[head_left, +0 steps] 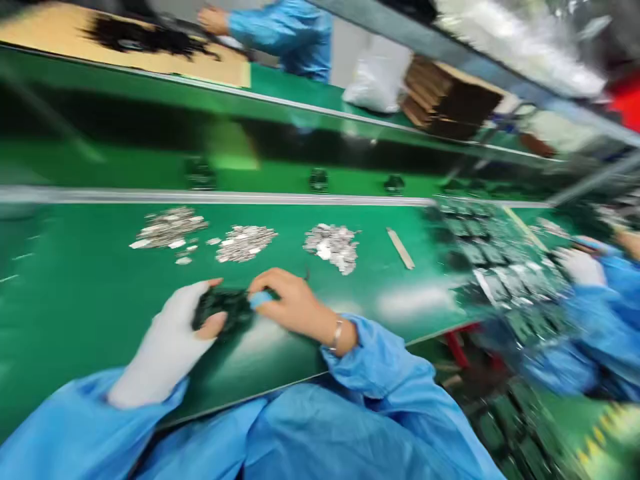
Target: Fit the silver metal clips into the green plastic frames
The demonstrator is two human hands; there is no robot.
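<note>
My left hand [170,337], in a white glove with bare fingertips, grips a small dark green circuit board [223,311] on the green worktable [90,293]. My right hand [293,303], bare with a bracelet at the wrist and a blue cot on one finger, is closed on the same board from the right. Both arms wear blue sleeves. Three heaps of small silvery metal parts [333,245] lie on the table just beyond my hands. The picture is blurred by motion.
A pale flat stick [400,248] lies right of the heaps. Many dark circuit boards [487,257] cover the table at right, where another person's gloved hand [580,267] works. A green conveyor [150,150] runs behind; a person in blue [285,33] stands across it.
</note>
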